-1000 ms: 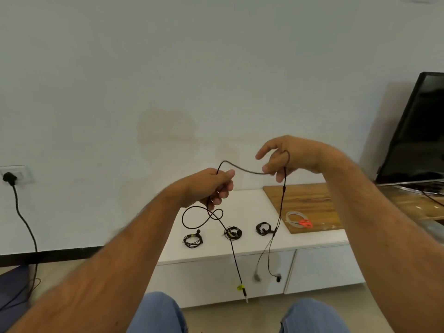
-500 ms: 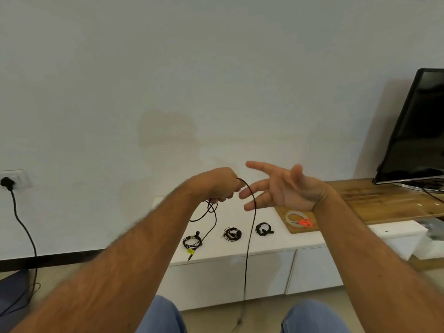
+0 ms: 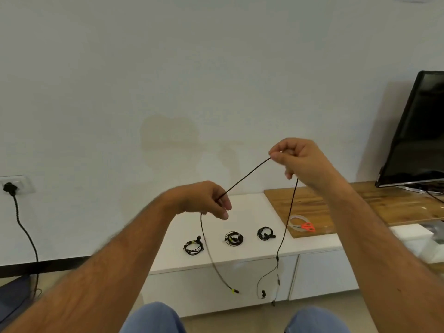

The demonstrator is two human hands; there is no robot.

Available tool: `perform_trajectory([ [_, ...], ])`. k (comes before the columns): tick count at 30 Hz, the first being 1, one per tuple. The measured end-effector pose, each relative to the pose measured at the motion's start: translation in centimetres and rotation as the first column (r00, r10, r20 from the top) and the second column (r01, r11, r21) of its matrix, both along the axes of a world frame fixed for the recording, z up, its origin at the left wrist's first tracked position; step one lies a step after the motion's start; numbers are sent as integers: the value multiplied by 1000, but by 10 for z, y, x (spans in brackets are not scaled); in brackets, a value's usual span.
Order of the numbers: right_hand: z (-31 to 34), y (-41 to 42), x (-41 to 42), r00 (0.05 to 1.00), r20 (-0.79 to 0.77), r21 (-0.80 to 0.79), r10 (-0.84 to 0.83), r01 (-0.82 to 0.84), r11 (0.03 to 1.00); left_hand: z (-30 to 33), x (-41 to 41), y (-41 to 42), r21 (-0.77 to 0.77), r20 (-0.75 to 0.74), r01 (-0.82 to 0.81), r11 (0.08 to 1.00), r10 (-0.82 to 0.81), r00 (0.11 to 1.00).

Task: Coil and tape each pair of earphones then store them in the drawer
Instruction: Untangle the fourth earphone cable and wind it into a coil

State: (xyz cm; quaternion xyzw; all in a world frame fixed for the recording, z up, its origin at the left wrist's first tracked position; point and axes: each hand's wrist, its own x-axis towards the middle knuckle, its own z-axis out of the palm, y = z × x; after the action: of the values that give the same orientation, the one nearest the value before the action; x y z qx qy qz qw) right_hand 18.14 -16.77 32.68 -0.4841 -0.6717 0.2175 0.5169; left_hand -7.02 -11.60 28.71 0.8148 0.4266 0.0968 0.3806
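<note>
Right hand [image 3: 301,159], spread and empty a moment ago, now pinches the earphone cord [image 3: 247,173] again, stretched taut from the gripping left hand [image 3: 209,200]; coiling restarts.

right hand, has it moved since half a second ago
Yes. The right hand has risen and now pinches the earphone cable, well above the wooden board it earlier hovered just over, open.
</note>
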Motion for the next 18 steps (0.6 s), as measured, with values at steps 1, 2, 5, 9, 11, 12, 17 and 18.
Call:
perform_trajectory([
  [1, 2, -1, 5, 998, -50, 37, -34, 36, 999, -4, -4, 1, -29, -2, -12, 1000, 12, 1000],
  [2, 3, -1, 10, 994, -95, 64, -58, 64, 996, -8, -8, 2, -54, 12, -26, 998, 27, 1000],
  [5, 3, -2, 21, 979, -160, 103, -128, 145, 984, -14, -15, 2, -90, 105, -79, 993, 88, 991],
  [9, -2, -2, 32, 958, -231, 83, -169, 192, 978, -15, -18, 2, -78, 155, -95, 992, 106, 982],
  [11, -9, 1, 38, 952, -235, 33, -198, 212, 977, -14, -19, 3, -53, 202, -111, 992, 119, 972],
  [12, -14, 3, 40, 948, -229, -3, -219, 224, 975, -12, -19, 4, -44, 232, -123, 991, 130, 964],
  [17, -45, 8, 49, 952, -157, -239, -261, 220, 946, -3, -17, 4, 13, 330, -175, 985, 161, 930],
  [18, -50, 7, 48, 959, -146, -277, -243, 196, 941, -2, -16, 3, 27, 346, -192, 981, 171, 923],
])
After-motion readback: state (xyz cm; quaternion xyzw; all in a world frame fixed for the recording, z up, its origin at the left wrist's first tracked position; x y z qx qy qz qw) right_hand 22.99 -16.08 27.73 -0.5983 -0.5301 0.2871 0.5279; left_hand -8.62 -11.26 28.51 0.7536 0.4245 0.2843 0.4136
